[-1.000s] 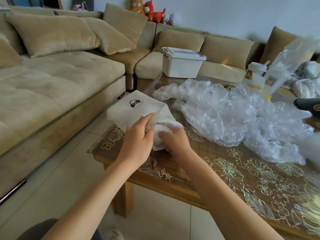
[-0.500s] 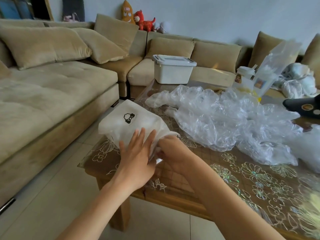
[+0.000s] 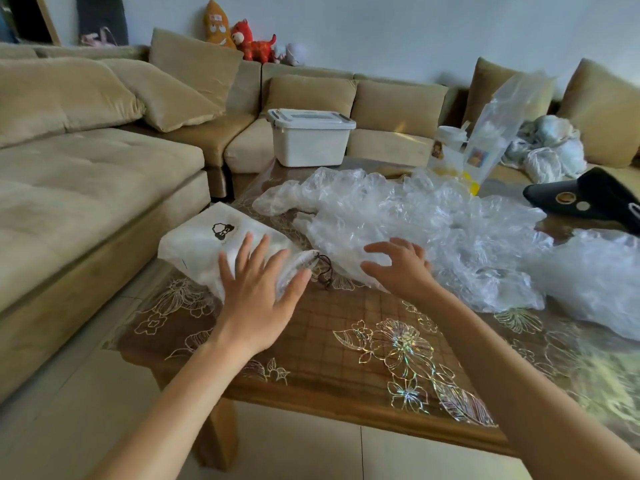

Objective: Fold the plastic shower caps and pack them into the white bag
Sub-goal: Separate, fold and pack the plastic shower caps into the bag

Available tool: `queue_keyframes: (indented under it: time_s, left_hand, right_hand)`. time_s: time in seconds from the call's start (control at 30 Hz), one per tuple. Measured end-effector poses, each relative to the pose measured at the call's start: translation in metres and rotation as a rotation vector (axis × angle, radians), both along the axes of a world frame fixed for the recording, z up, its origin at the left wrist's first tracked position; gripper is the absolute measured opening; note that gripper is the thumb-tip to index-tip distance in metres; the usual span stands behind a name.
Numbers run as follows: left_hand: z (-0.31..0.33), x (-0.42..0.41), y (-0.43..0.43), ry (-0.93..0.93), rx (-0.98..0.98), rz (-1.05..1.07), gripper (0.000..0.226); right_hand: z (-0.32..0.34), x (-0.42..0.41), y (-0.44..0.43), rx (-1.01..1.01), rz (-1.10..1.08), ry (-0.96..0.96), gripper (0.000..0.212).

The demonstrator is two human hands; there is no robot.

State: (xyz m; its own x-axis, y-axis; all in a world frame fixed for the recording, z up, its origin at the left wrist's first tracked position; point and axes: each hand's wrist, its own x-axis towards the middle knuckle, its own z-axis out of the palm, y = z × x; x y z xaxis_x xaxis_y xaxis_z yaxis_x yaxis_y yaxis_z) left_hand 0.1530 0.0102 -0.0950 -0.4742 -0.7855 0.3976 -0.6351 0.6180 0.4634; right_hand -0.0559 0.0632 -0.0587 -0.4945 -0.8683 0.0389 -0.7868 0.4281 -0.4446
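The white bag with a small black logo lies on its side at the table's near-left corner, its drawstring mouth facing right. My left hand presses flat on the bag near its mouth, fingers spread and straight. A big heap of clear plastic shower caps covers the middle of the table. My right hand hovers at the heap's near-left edge with fingers spread and loosely bent, holding nothing.
The wooden table has a flower-patterned cover. A white lidded box stands at its far end, a clear packet and a cup at the back right, a black cap at the right. A beige sofa runs along the left.
My right hand has come out of the bag's mouth and moved right to the heap of caps. My left hand stays flat on the bag. The camera has tilted slightly.
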Motion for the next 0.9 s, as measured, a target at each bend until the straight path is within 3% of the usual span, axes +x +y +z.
queue_keyframes:
  time_s: [0.1,0.2,0.3,0.4,0.53,0.6,0.67,0.7,0.73,0.83,0.9]
  left_hand:
    - [0.003,-0.009,0.011,0.198,-0.175,-0.094,0.069]
    - [0.0,-0.017,0.019,0.247,-0.144,-0.136,0.053]
    - [0.009,-0.026,0.033,0.398,0.084,-0.172,0.044]
    - [0.018,-0.038,0.047,0.598,0.392,-0.205,0.016]
    - [0.024,-0.053,0.055,0.809,0.803,-0.247,0.039]
    - [0.024,-0.06,0.058,0.819,0.954,-0.303,0.07]
    - [0.023,-0.064,0.058,0.78,1.003,-0.347,0.105]
    - [0.023,-0.068,0.058,0.749,1.005,-0.368,0.111]
    - [0.023,-0.071,0.058,0.714,1.007,-0.396,0.105]
    - [0.02,-0.074,0.056,0.608,0.971,-0.471,0.057]
    - [0.02,-0.076,0.058,0.644,0.981,-0.44,0.044]
  right_hand:
    - [0.002,-0.009,-0.003,-0.063,0.038,0.038,0.039]
    - [0.006,-0.01,0.013,-0.259,0.084,0.087,0.034]
    - [0.014,-0.003,0.041,-0.504,0.145,-0.173,0.021]
    - [0.025,-0.002,0.069,-0.635,0.131,-0.52,0.021]
    - [0.037,-0.009,0.096,-0.677,0.092,-1.081,0.011]
    - [0.033,-0.013,0.104,-0.632,0.076,-1.327,0.011]
    - [0.028,-0.015,0.107,-0.546,0.037,-1.455,0.012]
    - [0.026,-0.018,0.109,-0.501,0.019,-1.508,0.012]
    - [0.026,-0.02,0.11,-0.461,0.004,-1.557,0.012]
    - [0.03,-0.027,0.116,-0.428,-0.03,-1.626,0.018]
    - [0.032,-0.036,0.121,-0.457,-0.04,-1.615,0.031]
